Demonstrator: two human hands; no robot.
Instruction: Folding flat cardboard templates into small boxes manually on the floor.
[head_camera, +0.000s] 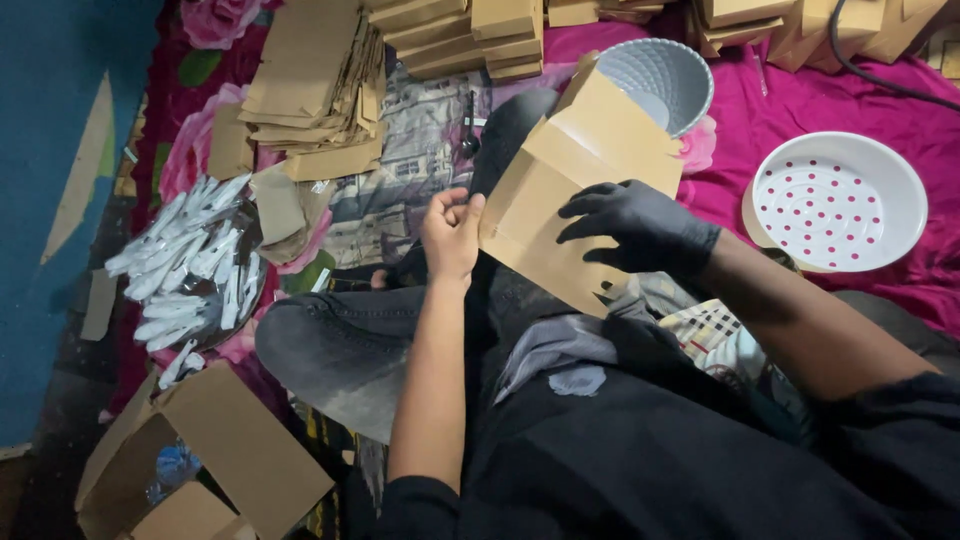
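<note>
Flat carton blank: plain kraft brown, both faces. Right hand: black glove. Left hand: bare. Stacked cartons: same brown. Open box: brown, something pale blue inside. Pile of sachets: white to silvery, on a dark tray. Ribbed bowl: grey-white. Round lid: white, dotted with dark red spots in rows. Cloth: magenta, with pink roses and green leaves toward the left. Floor mat: deep blue. Jeans: faded grey-black. Top: black.
</note>
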